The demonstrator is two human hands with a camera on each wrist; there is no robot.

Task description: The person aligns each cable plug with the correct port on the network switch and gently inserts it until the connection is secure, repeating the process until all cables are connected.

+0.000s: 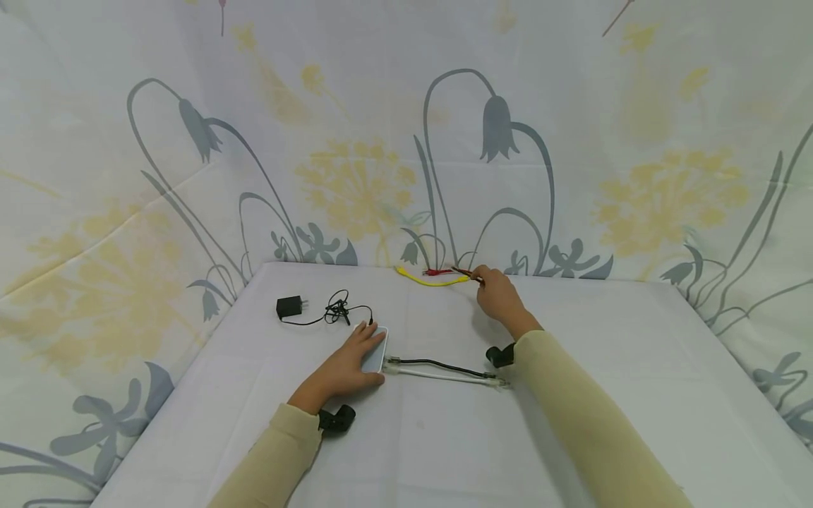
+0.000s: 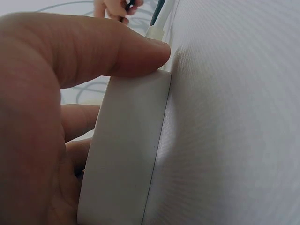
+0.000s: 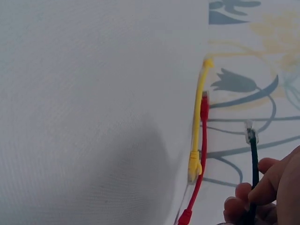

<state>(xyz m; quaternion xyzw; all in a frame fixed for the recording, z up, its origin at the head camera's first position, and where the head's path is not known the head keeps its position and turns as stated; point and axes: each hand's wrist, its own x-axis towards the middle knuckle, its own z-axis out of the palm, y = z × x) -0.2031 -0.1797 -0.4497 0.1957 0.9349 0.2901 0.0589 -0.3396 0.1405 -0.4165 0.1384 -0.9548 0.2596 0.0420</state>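
My left hand grips a flat white box, thumb along its near side and fingers over the top. In the left wrist view the thumb presses the box's end, close to a white cable plug. A black network cable and a white network cable run rightward from the box's right side. At the far table edge, my right hand pinches a dark network cable whose clear plug points away from the fingers. Beside it lie a yellow network cable and a red network cable.
A black power adapter lies at the back left, its bundled cord leading to the box's far edge. A white cloth covers the table. Behind the table hangs a flower-patterned curtain.
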